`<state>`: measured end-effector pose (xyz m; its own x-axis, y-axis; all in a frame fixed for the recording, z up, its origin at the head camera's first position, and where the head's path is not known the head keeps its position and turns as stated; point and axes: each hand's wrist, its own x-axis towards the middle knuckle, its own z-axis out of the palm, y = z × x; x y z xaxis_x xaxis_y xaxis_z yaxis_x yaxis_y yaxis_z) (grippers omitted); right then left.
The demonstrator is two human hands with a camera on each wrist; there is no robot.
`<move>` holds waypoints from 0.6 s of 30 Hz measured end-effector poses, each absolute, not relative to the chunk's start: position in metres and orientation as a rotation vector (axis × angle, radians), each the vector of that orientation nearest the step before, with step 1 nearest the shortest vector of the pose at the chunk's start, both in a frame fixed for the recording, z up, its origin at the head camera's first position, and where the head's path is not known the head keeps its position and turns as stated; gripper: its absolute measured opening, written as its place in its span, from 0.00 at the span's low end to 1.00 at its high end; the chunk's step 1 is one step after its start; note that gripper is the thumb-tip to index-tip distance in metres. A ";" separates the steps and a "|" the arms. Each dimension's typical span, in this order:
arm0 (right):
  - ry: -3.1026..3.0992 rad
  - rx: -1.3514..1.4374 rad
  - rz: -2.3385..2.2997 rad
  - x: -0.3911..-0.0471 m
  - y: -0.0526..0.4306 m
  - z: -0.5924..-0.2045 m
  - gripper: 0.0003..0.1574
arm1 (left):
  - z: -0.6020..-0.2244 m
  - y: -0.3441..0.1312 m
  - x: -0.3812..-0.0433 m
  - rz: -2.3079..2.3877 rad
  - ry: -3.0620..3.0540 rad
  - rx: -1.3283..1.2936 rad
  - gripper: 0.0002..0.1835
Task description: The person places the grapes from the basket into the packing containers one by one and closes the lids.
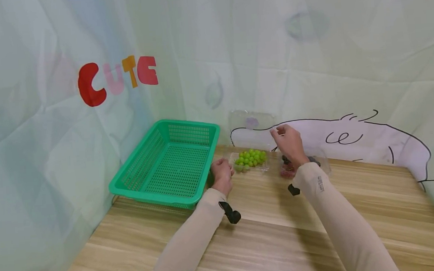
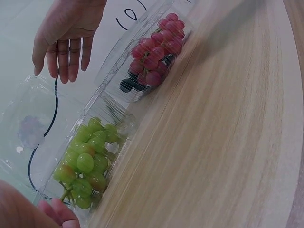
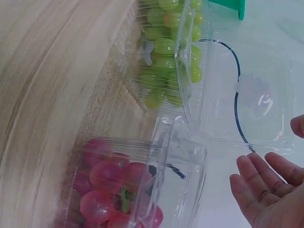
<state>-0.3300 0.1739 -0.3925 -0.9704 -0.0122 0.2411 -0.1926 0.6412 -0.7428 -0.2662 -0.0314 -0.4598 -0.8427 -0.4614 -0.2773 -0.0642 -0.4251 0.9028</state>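
Observation:
Green grapes (image 1: 251, 158) lie in a clear plastic clamshell box (image 2: 124, 124) on the table. Its see-through lid (image 3: 247, 95) stands raised behind the grapes, against the backdrop. My left hand (image 1: 222, 173) is at the box's left end, fingers curled at its edge beside the grape stem; the pinch itself is partly hidden. Beside the raised lid, my right hand (image 2: 71, 40) is held up with loosely extended fingers and nothing in it. Below that hand, a second clear box (image 3: 190, 171) holds red grapes (image 2: 154, 50) and some dark fruit (image 2: 127, 85), partly covered by my right forearm in the head view.
A green plastic basket (image 1: 161, 201) with slotted walls stands left of my left hand. The wooden table (image 1: 270, 253) reaches back to a pale fabric backdrop (image 1: 209, 31), which carries coloured letters (image 1: 91, 85) and a line drawing.

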 end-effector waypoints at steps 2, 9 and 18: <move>-2.643 0.166 1.227 -0.332 0.174 -0.392 0.33 | -0.460 -0.031 -0.266 -2.358 -1.510 0.730 0.17; -2.609 0.168 1.231 -0.339 0.172 -0.392 0.31 | -0.460 -0.032 -0.266 -2.374 -1.503 0.729 0.16; -2.570 0.148 1.257 -0.347 0.169 -0.388 0.29 | -0.460 -0.033 -0.266 -2.368 -1.529 0.732 0.16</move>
